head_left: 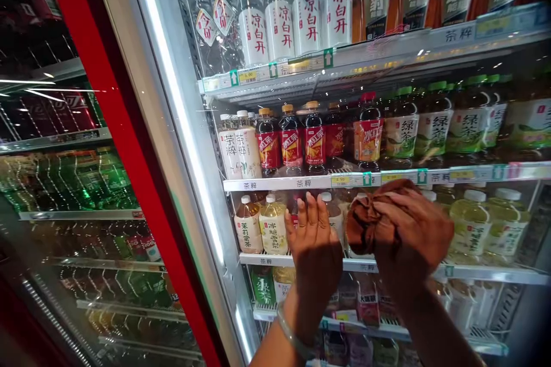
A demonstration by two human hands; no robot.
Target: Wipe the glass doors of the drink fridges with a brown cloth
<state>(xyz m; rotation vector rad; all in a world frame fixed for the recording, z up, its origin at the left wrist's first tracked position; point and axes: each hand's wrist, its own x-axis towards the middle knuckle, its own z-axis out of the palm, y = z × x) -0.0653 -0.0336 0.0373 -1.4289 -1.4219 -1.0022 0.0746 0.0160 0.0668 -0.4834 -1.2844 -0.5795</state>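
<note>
My left hand (316, 243), with a pale bangle (293, 335) on its wrist, is raised in front of the drinks cooler. Its fingers are stretched upward and it holds nothing; whether it touches the glass I cannot tell. Beside it on the right, my right hand (415, 229) grips a crumpled brown cloth (361, 221), its fingers closed over the bunched fabric. Both hands are in front of a shelf of bottled drinks, covering part of it. Faint reflections show on the glass (387, 40) between me and the bottles.
Clear water bottles (279, 17) line the top shelf, with red-label tea bottles (290, 137) and green-capped tea bottles (439, 117) below. A lit strip (172, 80) and a red door frame (116, 143) run down the left, beside another cooler section with green bottles (120, 175).
</note>
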